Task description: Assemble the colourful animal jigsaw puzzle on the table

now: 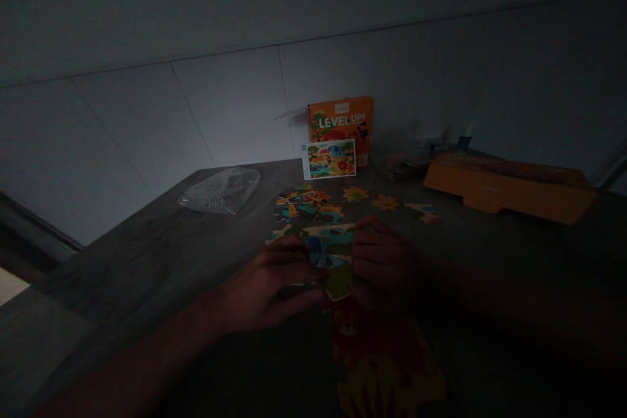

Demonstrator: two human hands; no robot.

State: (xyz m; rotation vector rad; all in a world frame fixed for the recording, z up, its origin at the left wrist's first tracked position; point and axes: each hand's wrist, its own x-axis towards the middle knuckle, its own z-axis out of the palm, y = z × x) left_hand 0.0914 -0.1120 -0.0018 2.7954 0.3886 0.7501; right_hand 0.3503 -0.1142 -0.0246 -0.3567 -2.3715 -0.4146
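A partly joined jigsaw puzzle section (337,232) with a blue animal on it lies between my two hands. My left hand (274,281) grips its lower left side, fingers bent over the edge and thumb pointing right. At its right edge my right hand (379,258) is closed, fingers curled around the border. A green puzzle piece (339,284) shows between the hands; its contact with the fingers is partly hidden. Closer to me, a larger joined section (386,366) with a lion lies in deep shadow. Loose puzzle pieces (306,201) are heaped just beyond the hands.
An orange puzzle box (343,117) stands against the wall, with a picture card (331,160) leaning on it. A clear plastic bag (223,189) lies left. Bagged pieces (404,160) and an orange box part (509,186) sit right. Single pieces (386,202) lie behind my right hand.
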